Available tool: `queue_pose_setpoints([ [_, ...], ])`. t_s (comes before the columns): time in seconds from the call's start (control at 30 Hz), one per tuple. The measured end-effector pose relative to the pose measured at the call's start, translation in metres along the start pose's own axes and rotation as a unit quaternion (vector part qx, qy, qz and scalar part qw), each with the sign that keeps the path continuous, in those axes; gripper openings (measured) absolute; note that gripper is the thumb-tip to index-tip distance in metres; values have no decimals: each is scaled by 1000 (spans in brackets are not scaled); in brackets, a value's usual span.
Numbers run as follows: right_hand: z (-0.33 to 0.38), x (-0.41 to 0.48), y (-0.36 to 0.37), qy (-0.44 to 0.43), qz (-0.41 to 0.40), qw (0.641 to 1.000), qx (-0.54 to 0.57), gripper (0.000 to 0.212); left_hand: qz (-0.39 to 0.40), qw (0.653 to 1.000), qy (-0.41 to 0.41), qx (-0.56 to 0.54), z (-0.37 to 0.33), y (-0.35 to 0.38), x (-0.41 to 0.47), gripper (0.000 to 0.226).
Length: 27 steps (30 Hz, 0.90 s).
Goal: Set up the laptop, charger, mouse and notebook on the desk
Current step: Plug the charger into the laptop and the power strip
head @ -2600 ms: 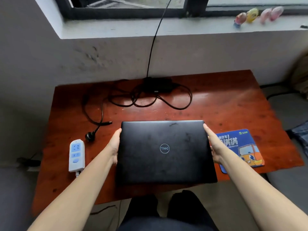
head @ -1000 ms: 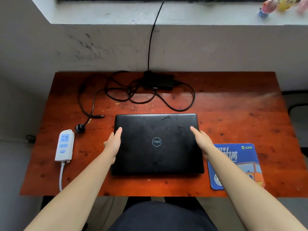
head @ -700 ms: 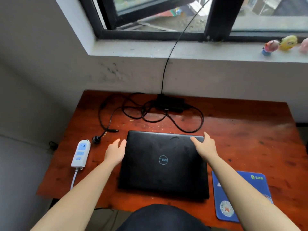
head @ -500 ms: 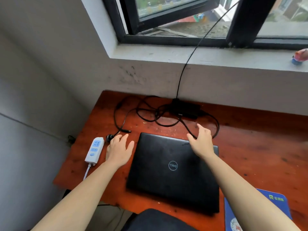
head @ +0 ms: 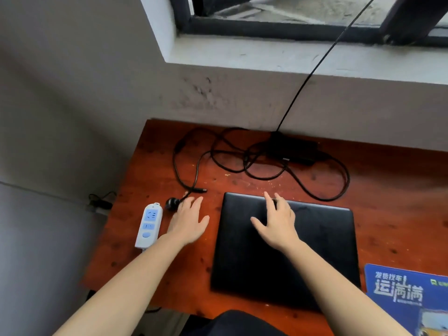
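Under a grey window sill [head: 291, 57], a reddish desk [head: 388, 190] is carrying a closed black laptop [head: 315, 251], lying flat near the front edge beside a blue mouse pad [head: 407, 294]. The right hand [head: 278, 224] is spreading open and empty over the lid's far left part, while the left hand [head: 188, 223], equally open, is hovering between laptop and white power strip [head: 148, 224], fingertips near a round black plug [head: 172, 203]. The charger [head: 293, 150] is sitting at the back by the wall, cable looping loosely.
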State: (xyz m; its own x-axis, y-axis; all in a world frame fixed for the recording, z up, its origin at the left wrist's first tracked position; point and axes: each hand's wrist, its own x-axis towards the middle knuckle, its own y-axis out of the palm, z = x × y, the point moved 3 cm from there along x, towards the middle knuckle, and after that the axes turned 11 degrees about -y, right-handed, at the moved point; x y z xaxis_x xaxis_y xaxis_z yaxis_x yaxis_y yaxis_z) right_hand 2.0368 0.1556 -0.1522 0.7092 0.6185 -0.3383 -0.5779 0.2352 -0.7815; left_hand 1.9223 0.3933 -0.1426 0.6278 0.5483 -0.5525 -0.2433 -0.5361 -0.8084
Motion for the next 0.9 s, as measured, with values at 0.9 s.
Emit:
queue_pose_setpoints([
  [0.9,33,25,63,70,63,988,-123,122,-139,953,268,16,4,2,63,19],
])
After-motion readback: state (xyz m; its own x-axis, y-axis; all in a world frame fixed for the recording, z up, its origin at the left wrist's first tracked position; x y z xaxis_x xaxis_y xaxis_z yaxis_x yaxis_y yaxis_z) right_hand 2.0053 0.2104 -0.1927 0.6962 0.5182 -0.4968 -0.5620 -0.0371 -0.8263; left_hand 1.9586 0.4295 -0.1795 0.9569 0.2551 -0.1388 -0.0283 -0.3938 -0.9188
